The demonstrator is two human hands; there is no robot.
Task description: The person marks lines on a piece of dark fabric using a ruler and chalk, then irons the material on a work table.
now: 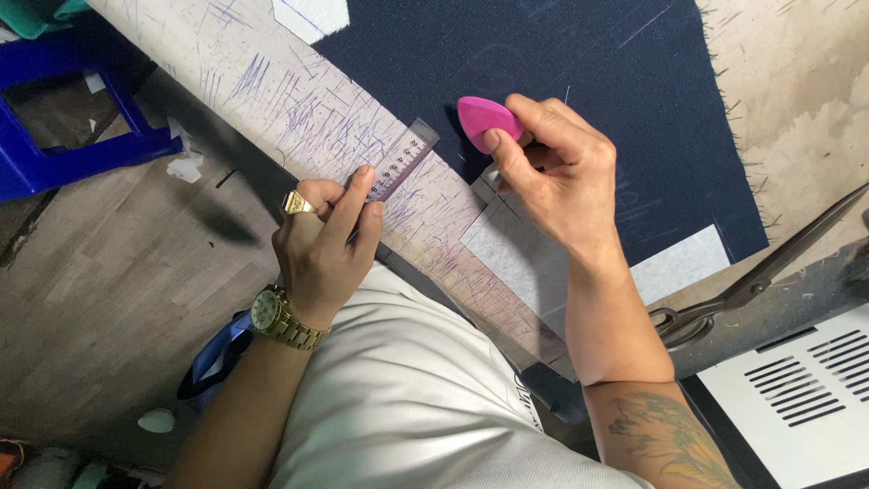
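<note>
Pink chalk [484, 120] is pinched between the thumb and fingers of the right hand [552, 167], its grip pressed together on it, over the navy cloth [561, 63]. Just left of the cloth, on the scratched tabletop [299, 100], the left hand [324, 240] has its grip closed on a clear ruler [405, 156], forefinger laid along it; the ruler's far end reaches the cloth's edge. White patches [516, 258] lie at the cloth's near edge. Right of the cloth rest dark shears [756, 281].
</note>
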